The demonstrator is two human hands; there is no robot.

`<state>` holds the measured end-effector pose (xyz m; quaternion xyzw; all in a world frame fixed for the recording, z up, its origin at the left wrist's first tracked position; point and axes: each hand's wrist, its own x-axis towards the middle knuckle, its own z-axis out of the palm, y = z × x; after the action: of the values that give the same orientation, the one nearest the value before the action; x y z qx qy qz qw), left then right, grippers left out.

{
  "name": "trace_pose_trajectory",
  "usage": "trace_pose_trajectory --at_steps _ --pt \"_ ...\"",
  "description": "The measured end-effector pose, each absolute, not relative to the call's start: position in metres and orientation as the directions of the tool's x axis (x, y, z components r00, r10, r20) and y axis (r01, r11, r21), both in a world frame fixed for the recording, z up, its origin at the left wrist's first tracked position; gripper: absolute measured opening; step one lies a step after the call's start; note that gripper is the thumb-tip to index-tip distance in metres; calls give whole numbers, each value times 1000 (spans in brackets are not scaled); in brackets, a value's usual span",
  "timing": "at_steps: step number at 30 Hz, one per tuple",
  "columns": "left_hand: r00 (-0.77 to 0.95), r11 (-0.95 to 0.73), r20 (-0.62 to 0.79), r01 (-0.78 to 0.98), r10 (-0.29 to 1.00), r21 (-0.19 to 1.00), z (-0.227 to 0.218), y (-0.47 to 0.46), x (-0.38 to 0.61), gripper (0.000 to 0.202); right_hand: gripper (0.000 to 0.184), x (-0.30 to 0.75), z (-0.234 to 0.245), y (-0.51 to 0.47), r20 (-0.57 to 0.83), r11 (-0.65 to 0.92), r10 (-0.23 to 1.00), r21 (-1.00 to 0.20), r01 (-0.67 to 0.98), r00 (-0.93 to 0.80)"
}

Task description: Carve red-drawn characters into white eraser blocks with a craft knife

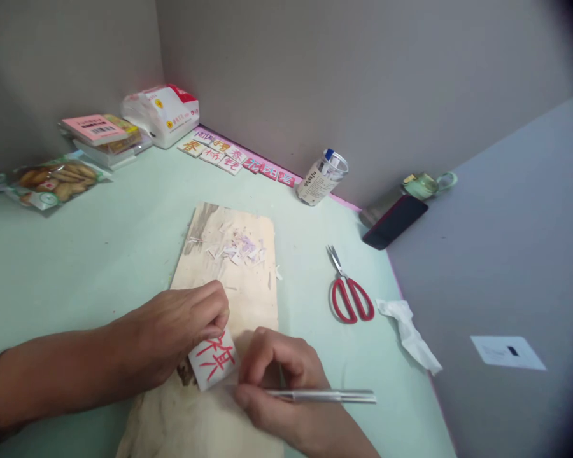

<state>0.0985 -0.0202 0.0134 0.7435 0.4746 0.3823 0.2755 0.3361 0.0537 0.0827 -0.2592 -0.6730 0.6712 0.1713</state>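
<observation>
My left hand is closed, its fingertips pressing on the top of a small white square card with a red handwritten character. The card lies over a pale wooden board. Just right of the card, my right hand grips a slim silver pen-shaped tool between thumb and fingers. Its tip, near the card's edge, is blurred, so I cannot make out whether it is a blade or a nib. White and purple scraps are scattered on the board's far part.
Red-handled scissors and a crumpled tissue lie to the right. Along the wall are lettered cards, a can, a phone and a cup. Back left are a tissue pack, pink-topped stack and snack bag.
</observation>
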Motion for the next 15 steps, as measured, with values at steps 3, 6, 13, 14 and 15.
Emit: trace_pose_trajectory --at_steps 3,6,13,14,15 --pt "275 -395 296 459 915 795 16 -18 98 32 41 336 77 51 -114 -21 527 -992 122 -842" --pt "297 -392 284 419 912 819 18 -17 97 33 41 333 74 52 -104 105 502 -978 180 -859" --pt "139 -273 235 456 962 847 27 -16 88 34 38 332 75 53 -141 48 489 -981 188 -861" --pt "94 -236 218 486 971 842 29 -15 85 33 40 332 76 53 -174 -16 494 -981 191 -852" --pt "54 -197 197 514 979 835 30 -15 81 30 42 332 77 54 -204 -76 501 -979 192 -841"
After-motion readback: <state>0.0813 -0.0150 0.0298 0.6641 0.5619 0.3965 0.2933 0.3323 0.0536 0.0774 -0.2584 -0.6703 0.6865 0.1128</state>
